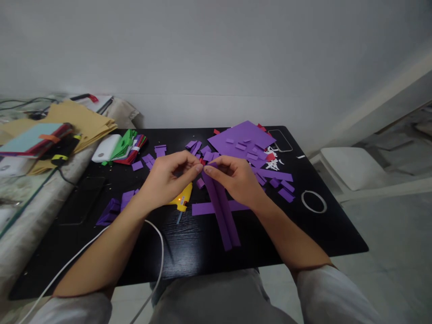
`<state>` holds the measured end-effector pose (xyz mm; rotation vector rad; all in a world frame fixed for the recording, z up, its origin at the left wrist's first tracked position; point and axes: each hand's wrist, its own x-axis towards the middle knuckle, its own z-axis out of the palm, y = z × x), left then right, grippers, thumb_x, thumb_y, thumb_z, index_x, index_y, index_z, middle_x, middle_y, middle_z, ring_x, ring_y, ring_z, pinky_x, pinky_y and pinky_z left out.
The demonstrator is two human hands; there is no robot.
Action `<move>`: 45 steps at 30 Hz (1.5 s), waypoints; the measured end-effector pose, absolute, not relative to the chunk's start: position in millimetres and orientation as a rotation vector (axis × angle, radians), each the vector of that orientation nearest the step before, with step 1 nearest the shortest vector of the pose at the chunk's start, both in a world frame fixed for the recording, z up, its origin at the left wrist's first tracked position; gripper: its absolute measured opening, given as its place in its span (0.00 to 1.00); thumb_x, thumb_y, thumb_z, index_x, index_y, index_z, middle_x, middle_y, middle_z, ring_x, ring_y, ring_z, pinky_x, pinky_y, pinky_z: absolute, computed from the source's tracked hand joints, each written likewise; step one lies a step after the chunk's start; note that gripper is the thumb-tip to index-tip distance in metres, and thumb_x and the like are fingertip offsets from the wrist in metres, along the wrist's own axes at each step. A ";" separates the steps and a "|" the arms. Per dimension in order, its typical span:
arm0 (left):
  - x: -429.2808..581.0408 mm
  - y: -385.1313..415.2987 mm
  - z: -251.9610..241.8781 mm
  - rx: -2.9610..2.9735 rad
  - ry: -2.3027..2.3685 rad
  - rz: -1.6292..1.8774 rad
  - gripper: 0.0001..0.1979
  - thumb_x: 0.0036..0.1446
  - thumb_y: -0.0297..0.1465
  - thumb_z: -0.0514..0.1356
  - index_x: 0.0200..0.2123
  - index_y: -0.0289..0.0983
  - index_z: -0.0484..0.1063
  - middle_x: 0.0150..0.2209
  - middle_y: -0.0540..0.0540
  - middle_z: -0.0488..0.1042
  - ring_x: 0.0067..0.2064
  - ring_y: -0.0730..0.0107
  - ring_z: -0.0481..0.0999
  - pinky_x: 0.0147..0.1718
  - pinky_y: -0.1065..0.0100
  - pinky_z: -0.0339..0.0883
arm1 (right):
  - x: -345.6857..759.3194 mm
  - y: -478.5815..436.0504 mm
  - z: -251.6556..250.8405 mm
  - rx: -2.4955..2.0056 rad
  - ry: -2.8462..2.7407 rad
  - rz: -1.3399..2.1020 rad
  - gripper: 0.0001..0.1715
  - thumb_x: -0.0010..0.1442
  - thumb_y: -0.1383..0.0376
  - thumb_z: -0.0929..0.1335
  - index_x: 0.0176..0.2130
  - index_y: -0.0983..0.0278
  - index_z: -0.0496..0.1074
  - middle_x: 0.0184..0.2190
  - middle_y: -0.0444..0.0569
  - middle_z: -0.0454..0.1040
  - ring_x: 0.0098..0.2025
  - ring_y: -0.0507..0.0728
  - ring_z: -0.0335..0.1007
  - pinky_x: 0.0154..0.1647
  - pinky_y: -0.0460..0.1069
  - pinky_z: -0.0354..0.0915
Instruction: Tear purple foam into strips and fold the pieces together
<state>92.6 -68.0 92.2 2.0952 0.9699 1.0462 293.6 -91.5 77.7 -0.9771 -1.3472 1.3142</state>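
Note:
My left hand (pixel 171 177) and my right hand (pixel 238 179) meet over the middle of the black table, fingertips almost touching. Both pinch the far end of a long folded purple paper strip (pixel 221 211), whose near end points toward me. Beneath it, a flat purple strip (pixel 203 209) lies crosswise. A yellow hot glue gun (pixel 183 197), with a glue stick poking out of its back, lies beside my left hand and is partly covered by it. Small purple paper pieces (pixel 207 155) are scattered just beyond my fingertips.
A purple sheet (pixel 222 143) lies at the back, near white paper scraps (pixel 272 162). A ring (pixel 313 201) sits on the right of the black table (pixel 324 229). Green folded paper (pixel 123 145) is at the back left. A white cable (pixel 161 243) crosses the front left.

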 end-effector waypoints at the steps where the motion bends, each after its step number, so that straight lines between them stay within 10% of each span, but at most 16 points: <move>1: 93.1 -68.0 91.4 2.081 0.973 1.065 0.09 0.66 0.34 0.64 0.33 0.37 0.76 0.27 0.52 0.75 0.26 0.76 0.70 0.25 0.73 0.62 | 293.1 -91.5 78.2 -0.960 -1.294 1.381 0.21 0.57 0.50 0.79 0.36 0.64 0.79 0.31 0.44 0.80 0.33 0.52 0.77 0.38 0.48 0.75; 45: 94.3 -65.2 96.9 1.809 1.048 1.057 0.12 0.60 0.37 0.67 0.27 0.37 0.75 0.21 0.53 0.69 0.22 0.76 0.64 0.21 0.72 0.58 | 292.5 -91.2 74.9 -0.944 -1.238 1.736 0.23 0.55 0.48 0.80 0.36 0.66 0.81 0.31 0.50 0.86 0.35 0.56 0.85 0.43 0.52 0.81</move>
